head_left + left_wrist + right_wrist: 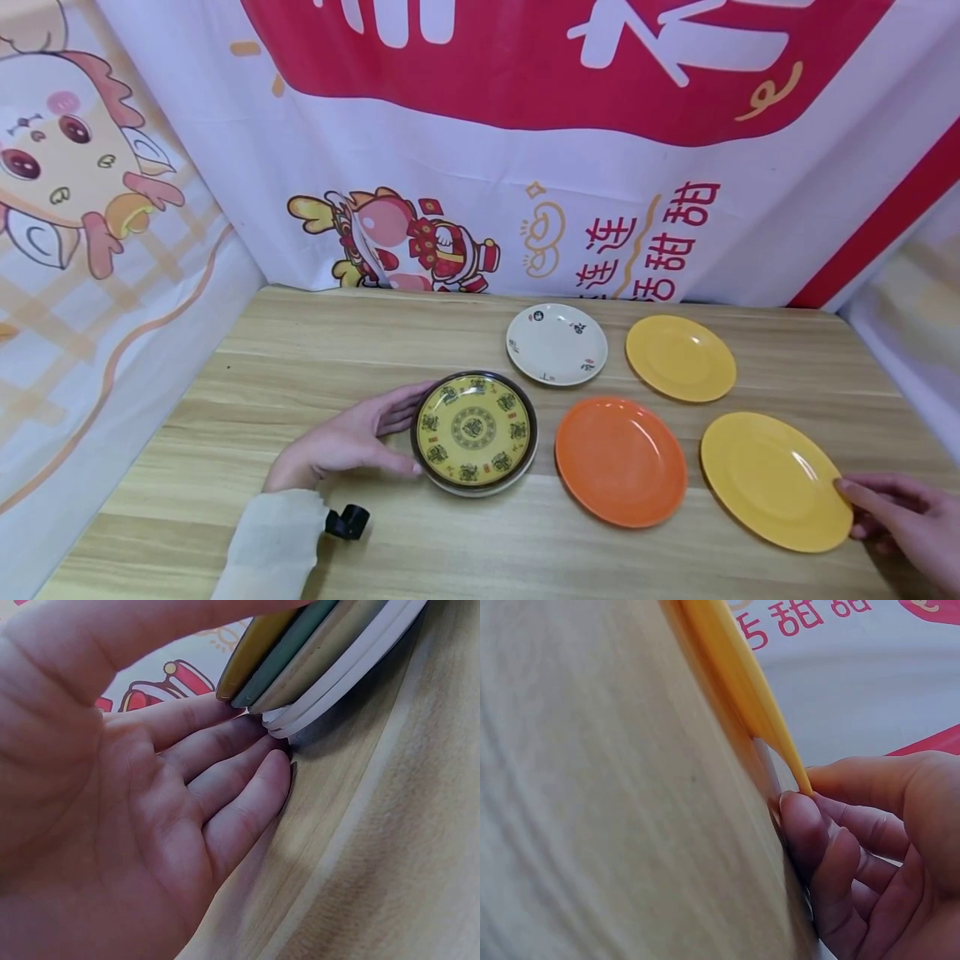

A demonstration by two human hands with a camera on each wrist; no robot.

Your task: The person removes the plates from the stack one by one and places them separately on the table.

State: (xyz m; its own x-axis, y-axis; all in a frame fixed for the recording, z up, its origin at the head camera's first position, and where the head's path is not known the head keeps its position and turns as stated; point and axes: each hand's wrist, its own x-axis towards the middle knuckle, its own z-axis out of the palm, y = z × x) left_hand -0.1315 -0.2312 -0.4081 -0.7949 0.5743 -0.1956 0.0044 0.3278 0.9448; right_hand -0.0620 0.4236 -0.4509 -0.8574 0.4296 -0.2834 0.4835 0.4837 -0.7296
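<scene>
A stack of plates (474, 429) stands left of centre, topped by a patterned yellow plate with a dark brown rim. In the left wrist view, the stacked rims (300, 667) show yellow, green, tan and white edges. My left hand (360, 442) spans the stack's left side, thumb at the front, fingers behind, fingertips right at the rims. At the far right my right hand (900, 517) pinches the edge of a plain yellow plate (776, 479). In the right wrist view, that plate's rim (769, 705) sits between the fingers of the right hand (870, 847).
An orange plate (621, 462) lies between the stack and the pinched plate. Farther back are a white plate (557, 343) with small dark marks and a second yellow plate (680, 358). Printed cloth (487, 167) hangs behind the wooden table (172, 500). A black clip (347, 522) is at the left wrist.
</scene>
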